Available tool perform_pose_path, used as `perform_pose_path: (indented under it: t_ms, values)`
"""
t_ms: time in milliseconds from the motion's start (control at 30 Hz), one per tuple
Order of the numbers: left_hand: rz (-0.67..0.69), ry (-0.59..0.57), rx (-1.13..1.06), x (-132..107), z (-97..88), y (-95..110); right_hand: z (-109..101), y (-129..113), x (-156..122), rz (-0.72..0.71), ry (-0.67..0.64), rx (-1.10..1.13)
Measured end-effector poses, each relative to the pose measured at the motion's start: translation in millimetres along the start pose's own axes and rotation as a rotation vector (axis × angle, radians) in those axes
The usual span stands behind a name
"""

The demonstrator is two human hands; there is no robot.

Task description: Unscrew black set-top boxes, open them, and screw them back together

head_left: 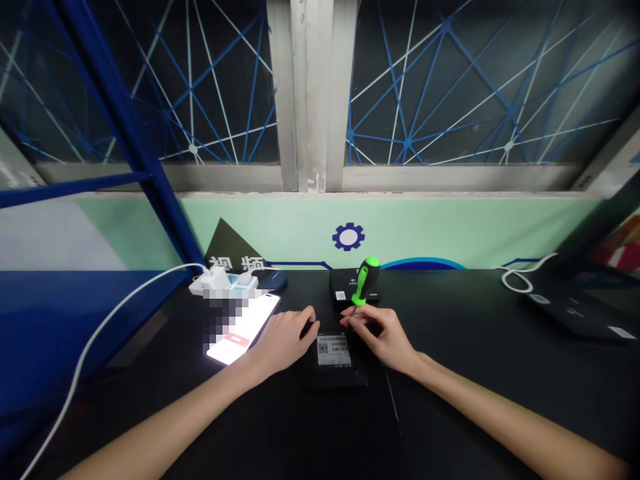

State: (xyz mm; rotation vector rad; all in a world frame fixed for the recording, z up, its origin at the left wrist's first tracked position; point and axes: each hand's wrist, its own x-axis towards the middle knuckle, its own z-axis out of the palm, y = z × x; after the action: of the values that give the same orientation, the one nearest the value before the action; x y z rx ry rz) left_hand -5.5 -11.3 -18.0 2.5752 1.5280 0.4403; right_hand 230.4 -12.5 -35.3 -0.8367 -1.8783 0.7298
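Observation:
A flat black box [340, 377] with a white printed label lies on the dark table before me. At its upper left corner, my left hand [290, 337] has thumb and fingers curled on the box's edge. My right hand [383, 333] pinches the shaft of a screwdriver [367, 280] with a green and black handle. The screwdriver stands nearly upright over the box's far right corner, handle up; its tip is hidden by my fingers. Behind it is another black box [340, 283] with a small white label.
A lit phone [245, 330] lies beside my left hand. A white power strip [197, 287] with plugs and a white cable [85, 347] is at the back left. A dark blue mouse-like object [275, 280] sits near it. Another black device [580, 317] and a white cord [517, 283] lie right.

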Motion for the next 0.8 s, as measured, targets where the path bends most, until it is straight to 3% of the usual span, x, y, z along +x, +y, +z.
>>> perform_pose_path:
  t_ms: [233,600,800]
  values:
    - [0.007,0.004,0.007,0.0,1.3,-1.5,2.4,4.6,2.2,0.027,0.054,-0.015]
    - [0.013,0.008,0.027,-0.8,0.4,-1.0,0.3,-2.1,1.2,-0.011,-0.022,-0.007]
    - [0.015,0.010,0.018,-1.1,1.1,-1.3,2.2,0.6,2.8,0.015,0.030,-0.054]
